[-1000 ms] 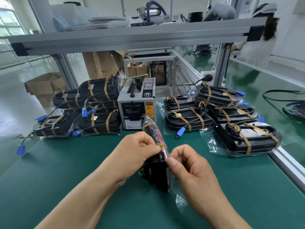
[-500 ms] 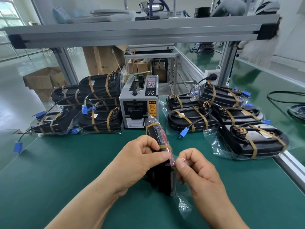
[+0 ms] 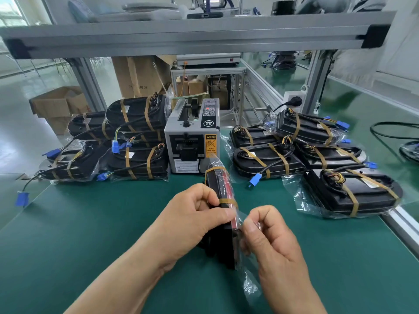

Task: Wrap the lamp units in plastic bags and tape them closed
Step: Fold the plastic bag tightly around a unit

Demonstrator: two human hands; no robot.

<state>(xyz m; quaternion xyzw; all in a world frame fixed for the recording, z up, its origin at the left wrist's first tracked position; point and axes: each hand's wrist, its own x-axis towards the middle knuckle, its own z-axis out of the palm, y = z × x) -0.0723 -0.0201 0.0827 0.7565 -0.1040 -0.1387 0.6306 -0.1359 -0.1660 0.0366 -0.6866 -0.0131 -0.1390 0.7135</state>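
A black lamp unit with a red lens (image 3: 221, 189) stands on edge at the middle of the green table, inside a clear plastic bag (image 3: 248, 284) whose loose end trails toward me. Two brown tape bands (image 3: 227, 202) go round it. My left hand (image 3: 192, 220) grips the unit from the left, thumb on the nearer band. My right hand (image 3: 269, 241) pinches the bag's plastic against the unit's right side.
A grey tape dispenser (image 3: 192, 141) stands just behind the unit. Stacks of bagged, taped lamps lie at the left (image 3: 136, 159) and right (image 3: 353, 193). An aluminium frame beam (image 3: 192, 35) crosses overhead. The table's metal edge (image 3: 405, 225) runs along the right; cardboard boxes (image 3: 56, 105) sit beyond.
The hands and the unit have shifted slightly toward me and right. My right hand has slid lower along the bag, and its fingers have curled more over the plastic.
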